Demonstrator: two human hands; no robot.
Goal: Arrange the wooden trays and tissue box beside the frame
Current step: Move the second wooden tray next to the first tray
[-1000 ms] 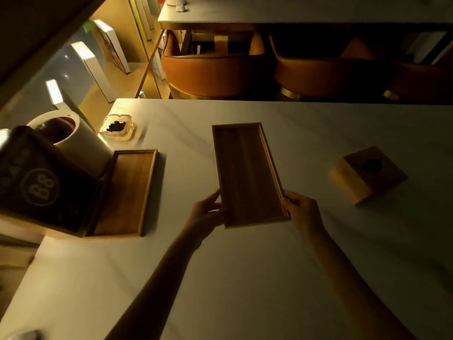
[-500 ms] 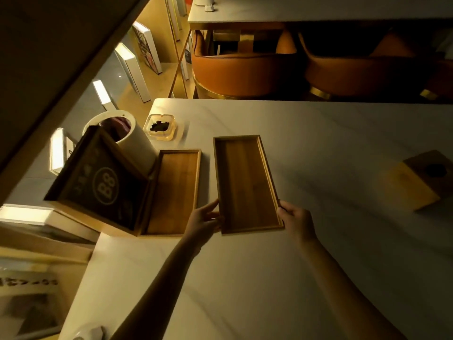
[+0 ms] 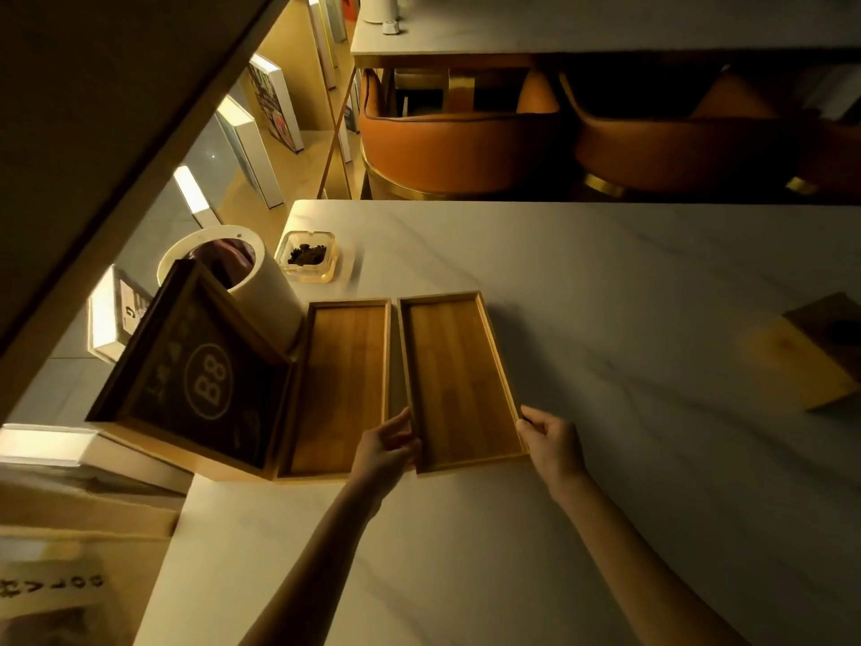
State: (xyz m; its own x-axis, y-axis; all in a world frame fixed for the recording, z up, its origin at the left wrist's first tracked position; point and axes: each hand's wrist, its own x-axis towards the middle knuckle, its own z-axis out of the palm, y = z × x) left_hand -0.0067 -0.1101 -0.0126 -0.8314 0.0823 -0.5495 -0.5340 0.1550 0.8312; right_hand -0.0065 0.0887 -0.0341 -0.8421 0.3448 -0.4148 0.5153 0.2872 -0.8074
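Note:
A dark frame (image 3: 195, 375) marked "B8" leans upright at the table's left edge. One wooden tray (image 3: 342, 384) lies flat right beside it. A second wooden tray (image 3: 461, 380) lies parallel to the first, a narrow gap between them. My left hand (image 3: 386, 442) grips this second tray's near left corner, and my right hand (image 3: 552, 440) holds its near right corner. The wooden tissue box (image 3: 815, 352) stands apart at the far right edge of the view, partly cut off.
A white cylindrical bin (image 3: 233, 277) stands behind the frame, with a glass ashtray (image 3: 307, 256) next to it. The marble table (image 3: 605, 505) stretches right and toward me. Orange chairs (image 3: 466, 142) sit beyond its far edge; bookshelves run along the left.
Both hands have slid the second tray leftward until it lies close alongside the first tray. My view has shifted left, pushing the tissue box toward the right edge.

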